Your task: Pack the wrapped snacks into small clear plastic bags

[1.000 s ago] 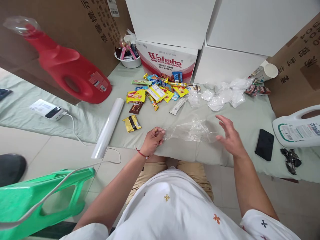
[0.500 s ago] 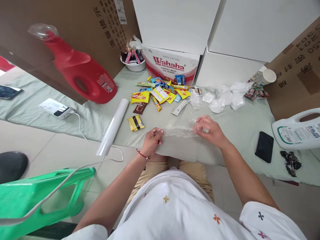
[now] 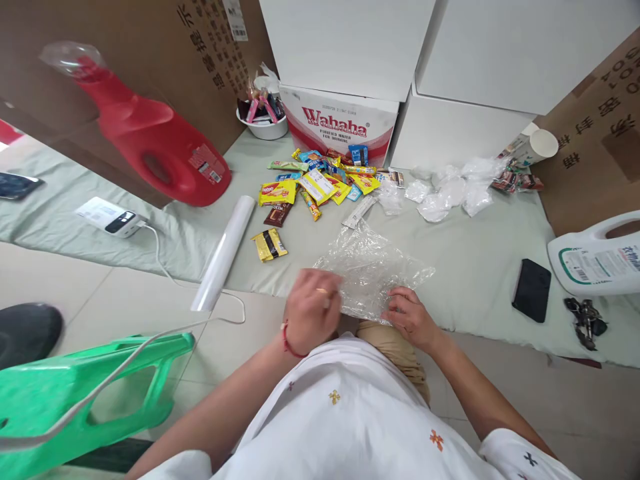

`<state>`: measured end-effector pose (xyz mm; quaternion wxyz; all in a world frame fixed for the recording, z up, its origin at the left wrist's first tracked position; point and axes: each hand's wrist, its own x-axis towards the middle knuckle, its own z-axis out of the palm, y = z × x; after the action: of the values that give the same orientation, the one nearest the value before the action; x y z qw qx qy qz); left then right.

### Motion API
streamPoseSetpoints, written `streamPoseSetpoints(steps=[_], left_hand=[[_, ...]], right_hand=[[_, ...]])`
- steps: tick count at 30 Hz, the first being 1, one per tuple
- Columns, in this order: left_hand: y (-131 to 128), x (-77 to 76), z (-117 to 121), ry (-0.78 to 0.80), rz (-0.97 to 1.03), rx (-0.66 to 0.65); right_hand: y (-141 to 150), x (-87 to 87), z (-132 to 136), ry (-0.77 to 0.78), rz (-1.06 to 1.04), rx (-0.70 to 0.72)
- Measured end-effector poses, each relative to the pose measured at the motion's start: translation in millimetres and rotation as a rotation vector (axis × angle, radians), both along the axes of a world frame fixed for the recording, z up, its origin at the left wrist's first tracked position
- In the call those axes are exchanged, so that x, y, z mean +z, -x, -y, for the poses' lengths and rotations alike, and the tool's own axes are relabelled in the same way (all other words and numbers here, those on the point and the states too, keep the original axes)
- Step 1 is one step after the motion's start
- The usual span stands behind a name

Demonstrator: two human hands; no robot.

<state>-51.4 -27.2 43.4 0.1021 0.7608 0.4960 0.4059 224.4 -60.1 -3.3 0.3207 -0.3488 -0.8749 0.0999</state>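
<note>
The clear film (image 3: 373, 263) is lying spread, wrapping nothing, at the cloth's (image 3: 480, 267) front edge, the bent right hand (image 3: 411, 317) touching it, the curled, blurred left hand (image 3: 314, 307) overlapping it, grips unclear, while snacks (image 3: 320, 187) are lying loose beyond.

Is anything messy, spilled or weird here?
Nothing looks spilled. The clear plastic by the right hand is all crinkled. Oddest is the white cable: it droops off the pale cloth and passes across the green stool, so it might snag someone.
</note>
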Motion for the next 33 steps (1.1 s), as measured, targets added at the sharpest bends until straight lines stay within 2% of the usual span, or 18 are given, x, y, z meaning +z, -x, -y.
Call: streamPoseSetpoints(steps=[1,3,5,7,10,12,14,15,17,18,21,24,26,28,31,33], left_hand=[[-12.4,-0.1,-6.3,0.012,-0.112,-0.135],[-30.2,-9.3,-28.3,0.107,-0.301,-0.209],[-34.8,-26.6,-54.1,0.233,-0.436,-0.190],[-27.9,-44.9,-73.2,0.301,-0.504,-0.151],[-11.2,-62.9,-80.9,0.295,-0.527,-0.136],[-4.6,-67.5,-77.0,0.272,-0.533,-0.147],[-3.2,-68.9,-72.4,0.254,-0.541,-0.152],[-3.7,-69.2,-70.8,0.247,-0.541,-0.149],[-5.0,-69.5,-69.3,0.238,-0.535,-0.140],[-5.3,-69.4,-69.0,0.237,-0.531,-0.136],[-3.0,-67.8,-67.5,0.250,-0.514,-0.104],[2.0,-63.9,-64.0,0.278,-0.505,-0.058],[4.6,-61.3,-61.7,0.293,-0.502,-0.037],[5.7,-59.6,-60.3,0.301,-0.492,-0.021],[5.6,-58.5,-59.7,0.307,-0.463,-0.010],[5.9,-58.0,-60.5,0.312,-0.443,-0.013]], right_hand=[[-1.2,1.5,-0.3,0.002,-0.006,0.006],[-6.9,2.9,3.6,0.019,0.003,0.004],[-18.3,1.0,14.7,0.056,0.032,-0.032],[-35.7,-1.4,31.5,0.116,0.051,-0.077],[-68.6,7.2,52.8,0.290,0.081,-0.046],[-88.3,26.5,50.1,0.424,0.127,0.005],[-97.4,52.6,24.9,0.464,0.177,-0.040],[-95.2,65.3,3.7,0.428,0.197,-0.110],[-74.3,83.8,-52.3,0.277,0.310,-0.273],[-55.8,88.2,-84.2,0.234,0.399,-0.296],[17.1,82.9,-176.3,0.222,0.636,-0.230],[79.5,70.3,-238.6,0.282,0.837,-0.152],[97.9,72.1,-257.6,0.316,0.920,-0.136],[97.0,85.5,-258.8,0.301,0.921,-0.194],[76.5,115.5,-230.5,0.229,0.825,-0.342],[62.8,126.9,-197.6,0.223,0.797,-0.349]])
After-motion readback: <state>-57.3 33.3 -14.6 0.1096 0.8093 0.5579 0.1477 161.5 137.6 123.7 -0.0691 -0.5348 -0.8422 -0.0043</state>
